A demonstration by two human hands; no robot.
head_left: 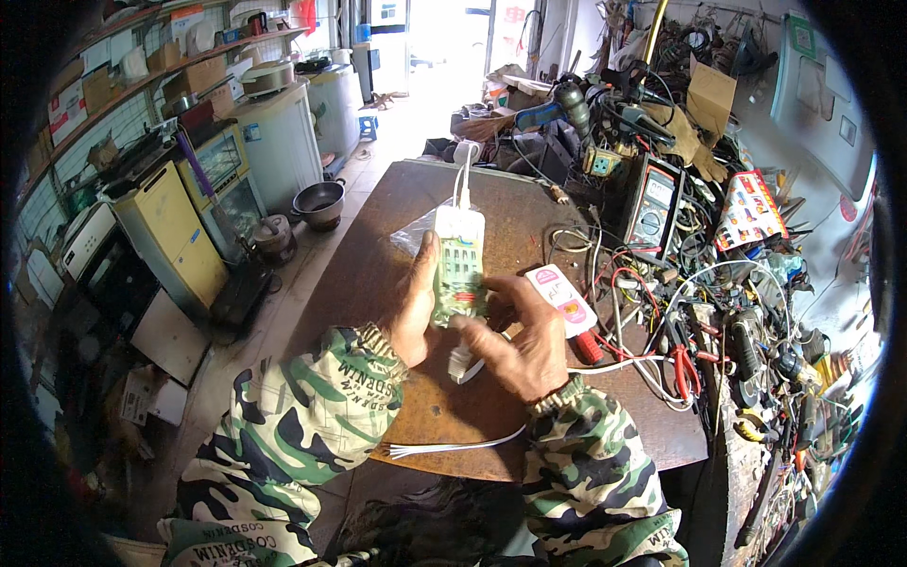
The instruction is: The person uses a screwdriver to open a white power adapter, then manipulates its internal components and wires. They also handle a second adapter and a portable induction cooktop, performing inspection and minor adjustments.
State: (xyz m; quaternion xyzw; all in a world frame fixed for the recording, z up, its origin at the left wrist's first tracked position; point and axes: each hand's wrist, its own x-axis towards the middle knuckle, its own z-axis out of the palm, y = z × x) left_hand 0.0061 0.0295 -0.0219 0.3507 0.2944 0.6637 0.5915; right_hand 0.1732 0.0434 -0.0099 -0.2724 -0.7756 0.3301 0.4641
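Observation:
My left hand [417, 307] holds a small green circuit board [460, 274] with a white casing end and white wires running up toward the far edge of the brown workbench [378, 255]. My right hand [518, 335] grips the board's lower end, thumb and fingers pinched on it. A white plug piece [460, 364] hangs under the hands. Both sleeves are camouflage. A white and pink remote-like casing [560, 295] lies just right of my right hand. A clear plastic bag [416, 236] lies behind the board.
A multimeter [652, 208] stands at the right amid tangled wires, red-handled pliers [682, 370] and tools. A white cable [453, 446] lies at the bench's near edge. Appliances, a metal pot [319, 201] and shelves line the left aisle.

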